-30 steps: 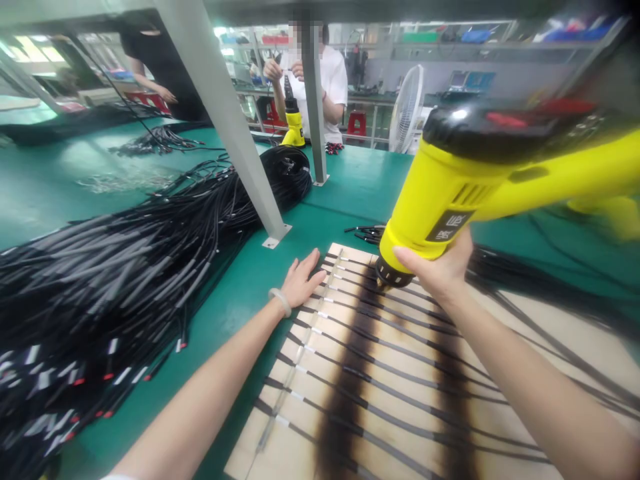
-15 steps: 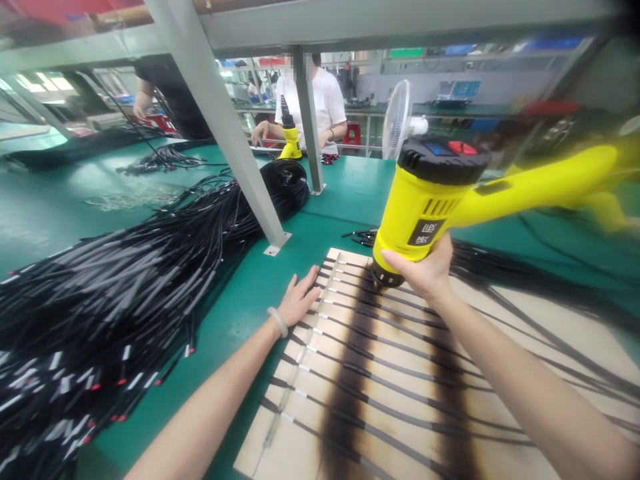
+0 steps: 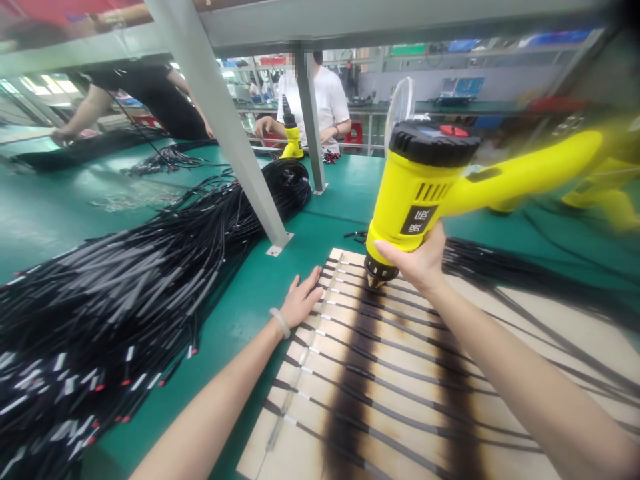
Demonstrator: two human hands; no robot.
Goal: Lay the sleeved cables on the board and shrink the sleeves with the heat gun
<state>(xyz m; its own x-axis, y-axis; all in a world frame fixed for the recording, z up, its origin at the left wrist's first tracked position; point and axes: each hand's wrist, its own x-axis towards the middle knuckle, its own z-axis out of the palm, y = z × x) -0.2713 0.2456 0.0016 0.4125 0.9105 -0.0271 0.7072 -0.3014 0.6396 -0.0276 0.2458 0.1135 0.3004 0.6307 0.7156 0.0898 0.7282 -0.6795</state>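
My right hand [image 3: 420, 257] grips a yellow heat gun [image 3: 407, 193] around its barrel, with the nozzle pointing down over the far end of a wooden board [image 3: 255, 457]. Black cables [image 3: 400, 383] lie side by side across that board, each with a white band near its left end. Two dark scorched stripes cross the wood under them. At the board's left edge my left hand [image 3: 301, 298] rests flat, fingers spread, by the cable ends. A pale bracelet [image 3: 280, 323] circles the left wrist.
A big heap of black cables [image 3: 165, 267] with red and white ends covers the left of the green table [image 3: 235, 340]. Grey metal posts [image 3: 240, 147] rise from the tabletop. Another yellow heat gun [image 3: 293, 137] stands beyond. Two people [image 3: 325, 100] [image 3: 150, 93] work across the table.
The heat gun in my right hand has shifted slightly left. My left hand stays about where it was. At the far left, the person in dark clothing has leaned over and stretched out an arm.
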